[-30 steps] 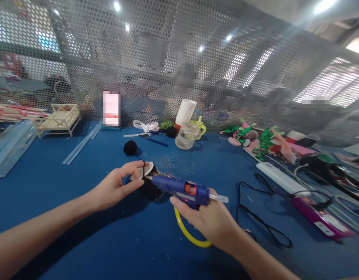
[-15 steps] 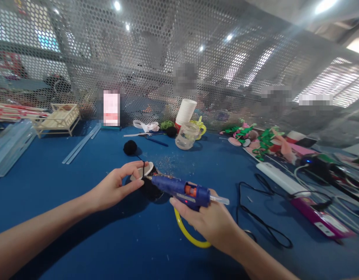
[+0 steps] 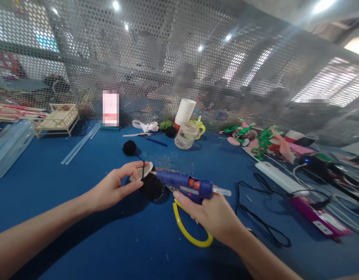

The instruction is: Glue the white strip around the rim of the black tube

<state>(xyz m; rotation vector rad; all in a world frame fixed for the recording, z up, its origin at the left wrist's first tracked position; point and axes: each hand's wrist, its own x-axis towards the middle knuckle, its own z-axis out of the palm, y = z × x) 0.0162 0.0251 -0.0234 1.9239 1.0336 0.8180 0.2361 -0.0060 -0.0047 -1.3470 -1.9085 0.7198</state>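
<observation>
Over the last second, your right hand [image 3: 216,216] has drawn the glue gun [image 3: 182,182] a little to the right. Its nozzle [image 3: 153,173], which half a second ago pointed in close by your left thumb, now stands near the right side of the cup's rim, with a visible gap to the thumb. Whether it touches the cup cannot be told.

The cup [image 3: 152,188] lies tilted on the worktop [image 3: 94,241], its white mouth towards the upper left and its black side facing you. More of that black side shows now that the gun is drawn back.

Your left hand [image 3: 117,184] has kept its place. Its grip pinches the cup at the rim, and the thumb tip appears to press the black strand [image 3: 143,171] there. The strand runs back to the yarn ball [image 3: 129,147], which has not moved.

Your right grip is closed round the gun's handle; the trigger is hidden, so its position is not established. A yellow handle [image 3: 194,244] below the gun is now more fully exposed.

Assessment: gluing at the strand looks interrupted or finished at this spot, and the join depends on your left thumb. No glue bead can be made out.
</observation>
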